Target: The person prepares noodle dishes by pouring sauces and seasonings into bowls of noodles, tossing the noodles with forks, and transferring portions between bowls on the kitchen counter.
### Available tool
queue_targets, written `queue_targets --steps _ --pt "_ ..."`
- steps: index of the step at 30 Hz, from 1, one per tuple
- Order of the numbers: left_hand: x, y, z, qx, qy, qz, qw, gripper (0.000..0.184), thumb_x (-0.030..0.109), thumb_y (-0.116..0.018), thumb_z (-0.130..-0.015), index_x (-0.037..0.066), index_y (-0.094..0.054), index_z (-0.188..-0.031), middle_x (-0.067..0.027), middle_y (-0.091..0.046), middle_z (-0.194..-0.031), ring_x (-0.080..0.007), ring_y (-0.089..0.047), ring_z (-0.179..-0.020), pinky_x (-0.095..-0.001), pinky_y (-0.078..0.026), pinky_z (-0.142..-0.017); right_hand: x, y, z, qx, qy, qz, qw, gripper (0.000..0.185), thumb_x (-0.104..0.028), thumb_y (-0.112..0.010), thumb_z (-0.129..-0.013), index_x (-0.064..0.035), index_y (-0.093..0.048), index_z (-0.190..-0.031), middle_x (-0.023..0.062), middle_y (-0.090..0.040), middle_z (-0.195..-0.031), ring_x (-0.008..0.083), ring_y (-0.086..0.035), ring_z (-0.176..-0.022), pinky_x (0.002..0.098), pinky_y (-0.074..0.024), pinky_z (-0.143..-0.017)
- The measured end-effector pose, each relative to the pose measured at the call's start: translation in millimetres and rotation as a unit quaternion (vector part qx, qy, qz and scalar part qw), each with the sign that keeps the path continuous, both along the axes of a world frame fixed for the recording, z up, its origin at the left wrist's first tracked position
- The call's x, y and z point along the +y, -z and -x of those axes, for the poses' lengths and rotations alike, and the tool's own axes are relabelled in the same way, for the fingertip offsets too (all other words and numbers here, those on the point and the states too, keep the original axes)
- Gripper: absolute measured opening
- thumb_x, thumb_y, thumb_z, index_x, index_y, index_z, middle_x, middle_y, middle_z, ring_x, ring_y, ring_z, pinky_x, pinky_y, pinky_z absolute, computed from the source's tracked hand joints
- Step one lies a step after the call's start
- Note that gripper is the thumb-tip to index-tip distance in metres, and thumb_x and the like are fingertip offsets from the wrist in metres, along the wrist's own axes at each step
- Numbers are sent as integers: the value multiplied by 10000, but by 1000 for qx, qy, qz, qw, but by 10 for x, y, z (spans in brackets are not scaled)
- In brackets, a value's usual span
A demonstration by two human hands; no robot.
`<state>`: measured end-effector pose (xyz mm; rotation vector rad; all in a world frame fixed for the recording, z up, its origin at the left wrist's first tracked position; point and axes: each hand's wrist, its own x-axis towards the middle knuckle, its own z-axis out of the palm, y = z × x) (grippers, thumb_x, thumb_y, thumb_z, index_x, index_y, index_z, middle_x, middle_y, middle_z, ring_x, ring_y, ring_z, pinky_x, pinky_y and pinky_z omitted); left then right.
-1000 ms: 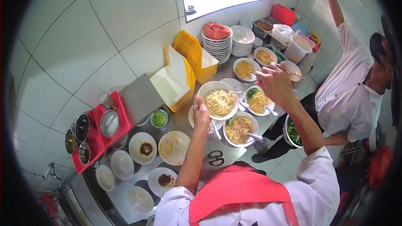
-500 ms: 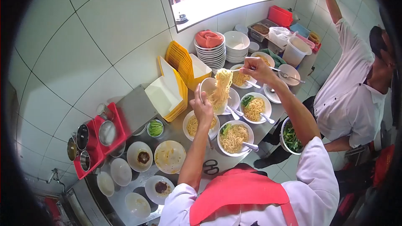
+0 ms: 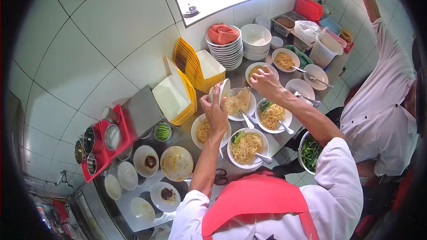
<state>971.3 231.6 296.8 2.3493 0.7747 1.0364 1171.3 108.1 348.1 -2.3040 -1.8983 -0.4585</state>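
My left hand [image 3: 215,113] grips a white bowl [image 3: 225,90], tipped on its side. Below its rim, noodles [image 3: 239,102] lie in another bowl on the counter. Above these noodles is my right hand [image 3: 263,80], its fingers closed; the utensil in it is hardly visible. Close by stand a noodle bowl with greens and a spoon [image 3: 275,116], another nearer my body [image 3: 247,148], and one partly behind my left forearm [image 3: 203,131]. Beyond my right hand is a further noodle bowl [image 3: 255,68].
Stacked bowls [image 3: 224,53] and yellow-edged trays [image 3: 178,100] line the wall. Left are a red tray with metal containers [image 3: 116,140] and used bowls [image 3: 177,163]. Black scissors [image 3: 220,177] lie near my apron. A co-worker [image 3: 378,102] stands right, beside a bowl of greens [image 3: 310,153].
The noodles raised from the held bowl have come down into the bowl below. My left hand has tipped its bowl further, and my right hand has lowered.
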Motion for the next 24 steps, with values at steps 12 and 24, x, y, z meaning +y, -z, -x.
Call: queue_targets --steps 12,24 --pt "233 -97 -22 -80 71 -10 994 398 242 -572 -953 179 -550 -1346 -171 -434 -1048 -310 -464 -941 -425 -408 -872 24 -319 193 -37 -79 -165 982 196 -117 -636 -730 -68 -582 -912 82 -560 -910 236 -600 -910 371 -497 -782" --pt "416 -228 -62 -122 126 -25 984 409 274 -573 -941 139 -570 -1328 -170 -472 -1043 -318 -482 -959 -413 -408 -886 -10 246 -136 192 -51 -97 975 237 -67 -576 -812 -20 -480 -1022 143 -594 -962 357 -599 -954 436 -514 -780"
